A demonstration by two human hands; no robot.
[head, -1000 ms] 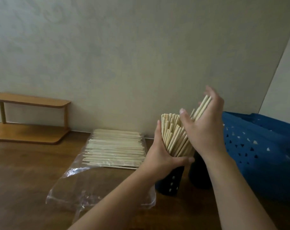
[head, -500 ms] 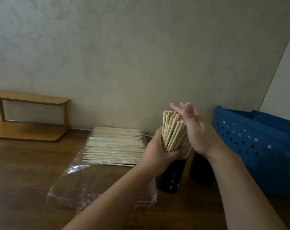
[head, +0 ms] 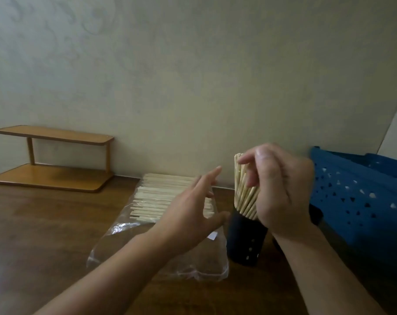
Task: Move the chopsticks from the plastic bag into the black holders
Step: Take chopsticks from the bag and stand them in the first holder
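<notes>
Beside the blue perforated basket [head: 361, 196], the right hand [head: 281, 189] is curling around pale wooden chopsticks [head: 245, 192] standing in the black cylindrical holder [head: 245, 242], while the left hand [head: 193, 212], having released them, is opening toward the clear plastic bag [head: 161, 246] for more.

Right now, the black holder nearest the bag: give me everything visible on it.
The black holder looks like a dark, matte plastic cylinder standing upright on the wooden table, with a column of small holes down its lower side. A bundle of pale chopsticks stands in it, leaning slightly. The right hand touches the bundle's right side and hides the holder's upper right rim. The plastic bag lies along its left side. The open left hand is close, apparently not touching.
</notes>
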